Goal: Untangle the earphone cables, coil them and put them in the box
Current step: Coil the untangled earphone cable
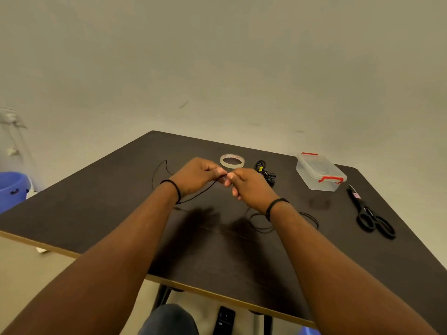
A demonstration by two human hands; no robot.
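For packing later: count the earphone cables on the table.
2: one cable pinched between both hands, trailing across the table; one bundle lying beside the tape roll.

- Just beyond the fingers [219, 170]: tape roll [232, 161], coiled earphones [264, 172].
- Farther right: closed box [320, 171], scissors [370, 213].
- Left worktop [96, 189]: one thin cable [159, 170], otherwise passable.

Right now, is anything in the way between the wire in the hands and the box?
Yes. The box still has its lid clipped on. The bundled earphones also lie on the table between the box and the cable that the left hand and right hand pinch.
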